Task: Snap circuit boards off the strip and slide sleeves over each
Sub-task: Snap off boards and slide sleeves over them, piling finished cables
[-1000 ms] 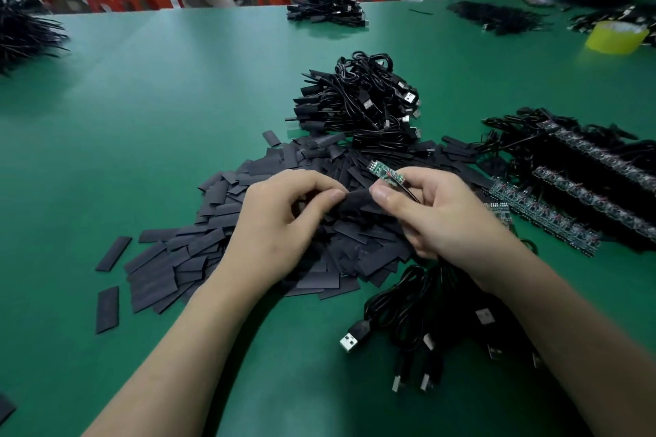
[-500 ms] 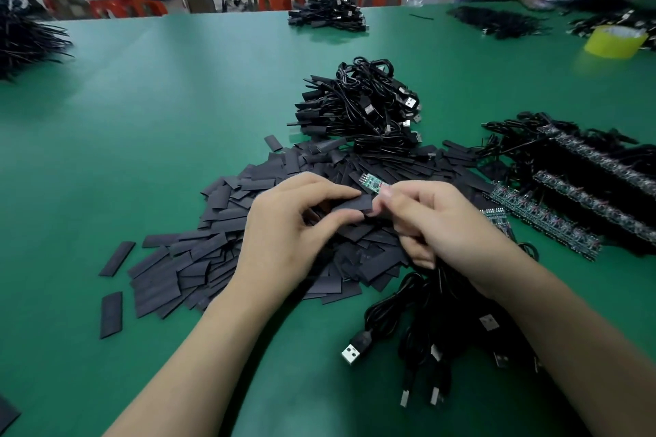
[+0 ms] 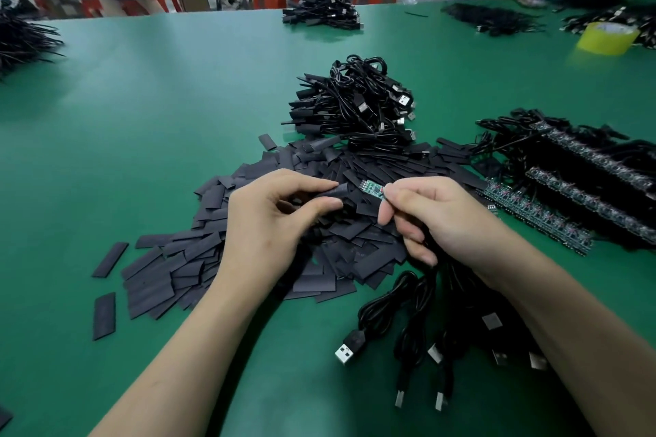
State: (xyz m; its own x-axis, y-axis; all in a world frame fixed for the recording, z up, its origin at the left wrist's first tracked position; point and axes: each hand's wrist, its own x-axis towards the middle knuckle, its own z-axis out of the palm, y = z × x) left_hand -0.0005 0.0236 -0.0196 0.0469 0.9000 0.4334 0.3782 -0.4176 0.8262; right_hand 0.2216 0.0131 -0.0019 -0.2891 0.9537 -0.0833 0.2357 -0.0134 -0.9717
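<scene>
Nearest, loose USB cables (image 3: 419, 326) lie at the right on the table (image 3: 142, 99). Above the pile (image 3: 198, 259) of flat black sleeves, the left hand (image 3: 269, 220) pinches one sleeve (image 3: 335, 190) between thumb and forefinger. The right hand (image 3: 436, 216) pinches the green board (image 3: 372, 188) by its right end. The board's free tip sits just beside the sleeve's end; contact cannot be told. Board markings are too small to read. Board strips (image 3: 532, 213) lie right of the pile, a cable heap (image 3: 355, 106) behind it. Bare green surface extends left to the far edge.

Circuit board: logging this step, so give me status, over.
Left hand pinches sleeve. Right hand pinches circuit board, bare, not yet in sleeve. Nothing between them; sleeve pile beneath.
</scene>
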